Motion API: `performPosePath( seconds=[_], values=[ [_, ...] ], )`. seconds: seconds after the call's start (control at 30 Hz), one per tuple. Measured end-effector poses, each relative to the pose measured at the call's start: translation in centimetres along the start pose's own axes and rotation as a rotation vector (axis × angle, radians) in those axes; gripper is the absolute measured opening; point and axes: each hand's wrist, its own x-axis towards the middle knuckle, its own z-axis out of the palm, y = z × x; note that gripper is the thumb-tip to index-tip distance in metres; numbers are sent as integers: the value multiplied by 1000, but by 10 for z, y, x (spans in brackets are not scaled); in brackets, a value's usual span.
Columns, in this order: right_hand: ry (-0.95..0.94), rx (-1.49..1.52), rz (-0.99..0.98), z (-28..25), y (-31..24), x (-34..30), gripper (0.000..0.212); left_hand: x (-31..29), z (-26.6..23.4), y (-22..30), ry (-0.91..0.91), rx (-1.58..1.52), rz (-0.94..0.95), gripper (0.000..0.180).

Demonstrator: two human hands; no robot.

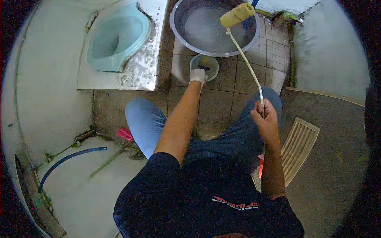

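Note:
My right hand [264, 115] is closed round the long pale rod of a paint roller [237, 15]. The roller's yellowish sleeve is raised and appears in front of the large tub's right side. My left hand [197, 75], in a whitish glove, reaches down to a small translucent tub [214, 67] on the tiles. A dark thing [204, 68] shows at its fingers, inside the tub's rim; its kind cannot be made out. The fingers look closed but are partly hidden.
A large grey basin [174, 29] holds cloudy liquid, with a blue stick at its right rim. A turquoise squat toilet [95, 51] sits in a raised block at left. Nearby are a blue hose [71, 156], a red object [125, 135] and a slatted panel [299, 144].

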Motion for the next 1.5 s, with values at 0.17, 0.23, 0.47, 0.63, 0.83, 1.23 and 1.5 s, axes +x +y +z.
performPosePath(
  seconds=[0.17, 0.23, 0.47, 0.63, 0.83, 1.23, 1.5],
  values=[
    [13, -6, -73, 1, 6, 2, 25, 7, -9, 5, -27, 226, 142, 28],
    [31, -46, -74, 1, 7, 3, 24, -7, -18, 11, -6, 304, 299, 29],
    [8, -23, 6, 2, 6, 1, 22, -65, -27, 32, -69, -600, -8, 27],
    [-2, -13, -34, 4, 5, 1, 22, -86, -35, 29, -165, -715, -48, 22],
    [-18, -24, -16, 3, 5, 1, 23, -82, -43, 21, -130, -405, -2, 23],
    [0, -60, -11, 2, 7, 1, 24, -78, -21, 37, 420, 448, 377, 39],
    [-10, -34, -12, -1, 10, 1, 24, -91, -5, 20, 606, 268, 322, 46]
  ],
)
